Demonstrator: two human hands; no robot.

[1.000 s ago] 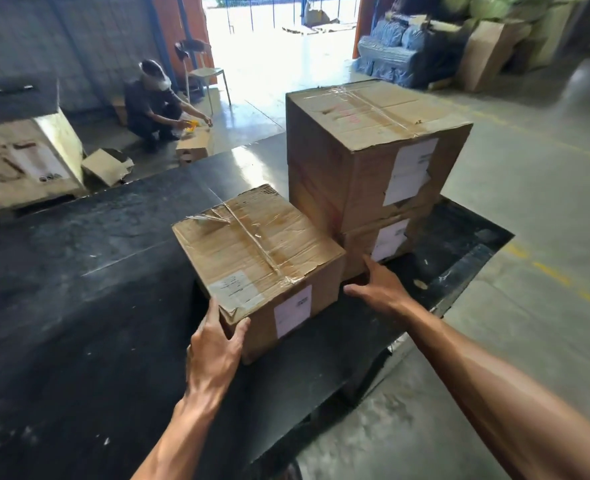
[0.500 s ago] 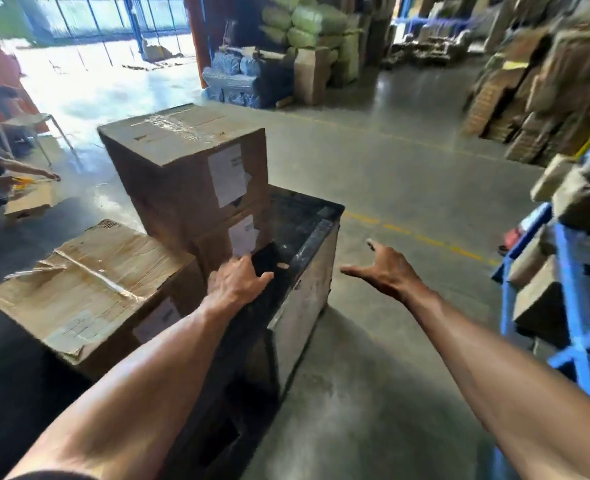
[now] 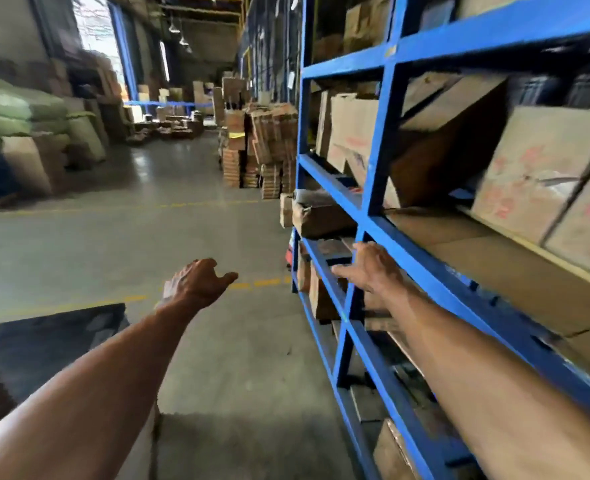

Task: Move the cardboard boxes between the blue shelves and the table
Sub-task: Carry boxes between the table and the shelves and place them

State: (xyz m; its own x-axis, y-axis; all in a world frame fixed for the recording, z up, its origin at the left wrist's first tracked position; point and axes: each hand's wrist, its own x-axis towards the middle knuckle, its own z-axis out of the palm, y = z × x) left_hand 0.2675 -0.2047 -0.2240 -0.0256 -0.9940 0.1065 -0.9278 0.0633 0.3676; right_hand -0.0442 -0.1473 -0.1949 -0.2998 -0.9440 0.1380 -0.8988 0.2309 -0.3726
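Note:
The blue shelves fill the right side, loaded with several cardboard boxes; a large tan one sits on the upper right level and a small dark one lies at the shelf's near end. My right hand reaches out with relaxed fingers in front of a lower shelf rail and holds nothing. My left hand hangs over the floor, loosely curled and empty. A corner of the black table shows at the lower left. The boxes on the table are out of view.
Grey concrete floor with yellow lines lies ahead. Stacks of flattened cardboard stand beyond the shelf end. Green sacks and boxes line the left side. The picture is blurred by motion.
My view has swung right, from the table and its boxes to the blue shelves. Both hands left the small box on the table and now reach toward the shelves, empty.

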